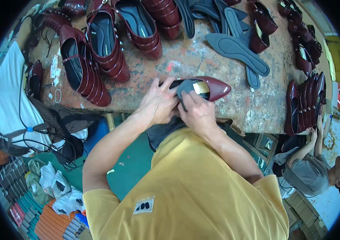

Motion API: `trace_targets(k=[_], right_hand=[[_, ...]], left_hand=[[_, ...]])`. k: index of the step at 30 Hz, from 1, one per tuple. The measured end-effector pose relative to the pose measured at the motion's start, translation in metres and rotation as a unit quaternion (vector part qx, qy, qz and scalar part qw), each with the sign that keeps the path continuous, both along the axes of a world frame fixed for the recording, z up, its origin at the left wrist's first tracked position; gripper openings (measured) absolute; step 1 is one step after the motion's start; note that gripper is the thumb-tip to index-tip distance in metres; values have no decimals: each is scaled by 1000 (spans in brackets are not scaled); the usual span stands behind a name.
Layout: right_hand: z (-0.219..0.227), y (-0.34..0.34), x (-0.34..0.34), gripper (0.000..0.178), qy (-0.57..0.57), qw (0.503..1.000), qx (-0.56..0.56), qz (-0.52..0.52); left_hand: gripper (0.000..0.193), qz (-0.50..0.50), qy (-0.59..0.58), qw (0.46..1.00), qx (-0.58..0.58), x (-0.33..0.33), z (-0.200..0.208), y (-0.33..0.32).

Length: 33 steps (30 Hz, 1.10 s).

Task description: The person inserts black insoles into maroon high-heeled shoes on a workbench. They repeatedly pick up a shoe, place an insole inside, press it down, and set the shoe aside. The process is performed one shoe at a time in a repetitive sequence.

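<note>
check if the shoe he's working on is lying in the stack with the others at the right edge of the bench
No, the dark red pointed shoe lies alone at the near edge of the workbench, under both hands, apart from the row of shoes at the right.

Shoe [214, 89] on workbench [234, 108] edge, shoe rows [98, 56] behind-left, insoles [238, 50] behind-right.

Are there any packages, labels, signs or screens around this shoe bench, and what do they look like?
Small white rectangular patch with dark marks: sewn on the yellow shirt's back.
Small white paper tags: scattered on the worn brown bench's left end.
Brown cardboard boxes: stacked lower right, beside a crouching co-worker.
White plastic bags: on the floor, lower left.
No screens visible.
</note>
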State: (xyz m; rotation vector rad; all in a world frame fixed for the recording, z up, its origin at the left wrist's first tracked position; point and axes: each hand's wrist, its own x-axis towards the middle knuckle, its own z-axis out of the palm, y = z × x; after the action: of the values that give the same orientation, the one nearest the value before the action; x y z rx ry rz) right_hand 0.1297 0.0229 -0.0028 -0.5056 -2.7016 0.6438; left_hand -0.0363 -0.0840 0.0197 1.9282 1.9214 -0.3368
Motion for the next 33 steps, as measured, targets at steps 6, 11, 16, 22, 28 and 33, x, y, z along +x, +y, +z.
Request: trace_targets(k=[6,11,16,22,28,33], right_hand=[[-12,26,-15,21,-134,989,50,-29],[17,49,-2,45,-121,951,-278,53],[-2,95,45,84,-7,991,-8,130],[-29,109,42,115,-49,990,-87,95],[-37,108,43,112,-24,992,-89,85],[-39,113,43,111,-18,991,-96,93]], left_hand=[[62,-20,-110,970,218,-11,-8,-11],[55,-91,-137,971,172,-24,-10,-14],[65,-123,-36,987,93,-7,-1,-11],[88,-155,-21,985,66,-18,10,-11],[97,-183,-23,981,67,-1,-9,36],[95,-213,-19,969,125,-3,-5,31]])
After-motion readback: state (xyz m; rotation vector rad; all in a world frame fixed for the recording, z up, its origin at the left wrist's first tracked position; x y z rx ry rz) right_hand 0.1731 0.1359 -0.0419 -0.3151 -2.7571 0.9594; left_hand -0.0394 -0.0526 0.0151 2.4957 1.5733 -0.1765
